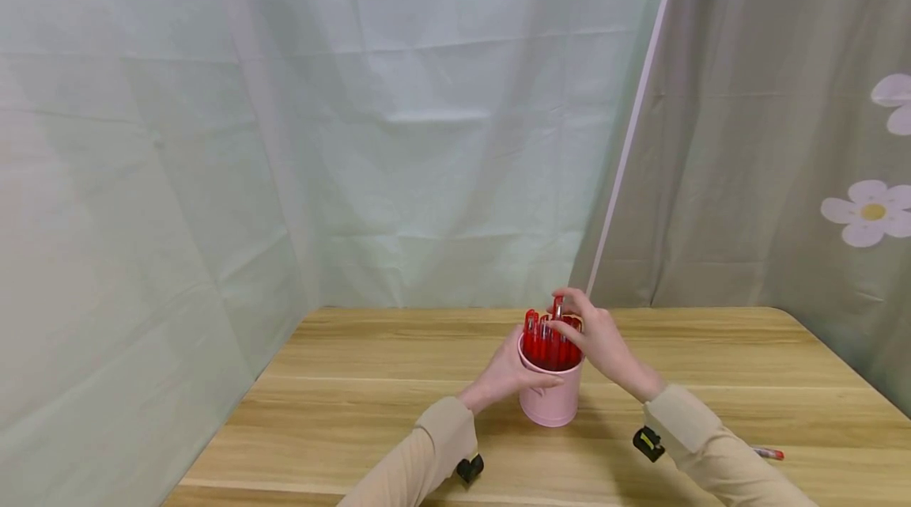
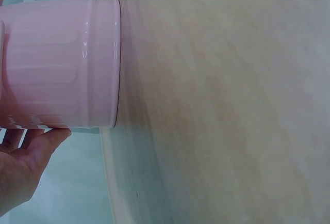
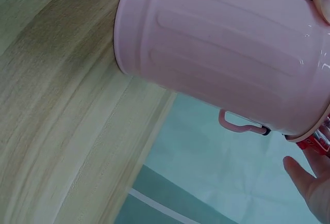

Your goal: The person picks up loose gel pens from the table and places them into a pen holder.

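A pink metal bucket [image 1: 550, 406] with small side handles stands upright on the table, packed with red pens [image 1: 544, 347]. My left hand [image 1: 507, 372] grips the bucket's left side near the rim, its thumb laid across the front. In the left wrist view that hand [image 2: 32, 162] is against the bucket wall [image 2: 56, 64]. Over the opening, my right hand [image 1: 601, 339] pinches the top of one red pen [image 1: 558, 308], which stands higher than the others. Its lower part is hidden among them. The right wrist view shows the right hand [image 3: 315, 185] beside the rim.
A single pen [image 1: 769, 452] with a red end lies on the wooden table [image 1: 342, 396], right of the bucket and partly behind my right sleeve [image 1: 719, 452]. Pale curtains [image 1: 441, 135] hang behind the table and along its left side.
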`<action>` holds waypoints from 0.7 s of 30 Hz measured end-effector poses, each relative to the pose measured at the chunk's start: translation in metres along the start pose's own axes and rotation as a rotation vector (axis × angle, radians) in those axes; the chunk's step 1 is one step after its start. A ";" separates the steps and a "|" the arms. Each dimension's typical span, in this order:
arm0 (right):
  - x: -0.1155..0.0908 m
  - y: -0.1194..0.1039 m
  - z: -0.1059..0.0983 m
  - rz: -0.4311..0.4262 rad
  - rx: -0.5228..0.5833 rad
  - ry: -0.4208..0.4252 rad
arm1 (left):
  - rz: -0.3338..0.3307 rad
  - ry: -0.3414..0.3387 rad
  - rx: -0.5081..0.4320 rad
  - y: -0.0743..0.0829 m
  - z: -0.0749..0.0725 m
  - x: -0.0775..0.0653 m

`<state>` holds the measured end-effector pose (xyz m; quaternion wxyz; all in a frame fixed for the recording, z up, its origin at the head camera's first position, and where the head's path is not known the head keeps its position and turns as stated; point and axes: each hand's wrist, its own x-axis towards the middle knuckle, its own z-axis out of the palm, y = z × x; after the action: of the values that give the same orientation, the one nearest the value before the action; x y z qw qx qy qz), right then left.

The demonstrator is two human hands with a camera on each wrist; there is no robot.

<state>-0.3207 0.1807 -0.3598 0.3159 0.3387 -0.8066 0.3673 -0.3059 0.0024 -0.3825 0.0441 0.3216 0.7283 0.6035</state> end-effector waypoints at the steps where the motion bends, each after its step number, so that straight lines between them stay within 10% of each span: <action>1: 0.000 0.000 0.000 0.001 -0.005 -0.001 | 0.000 0.002 0.000 0.000 0.000 0.000; 21: -0.007 0.005 0.001 0.109 -0.063 -0.090 | -0.001 0.020 -0.024 -0.034 0.003 0.011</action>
<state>-0.3209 0.1848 -0.3669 0.2695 0.3005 -0.8483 0.3429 -0.3273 0.0080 -0.4104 0.0409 0.3146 0.7217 0.6152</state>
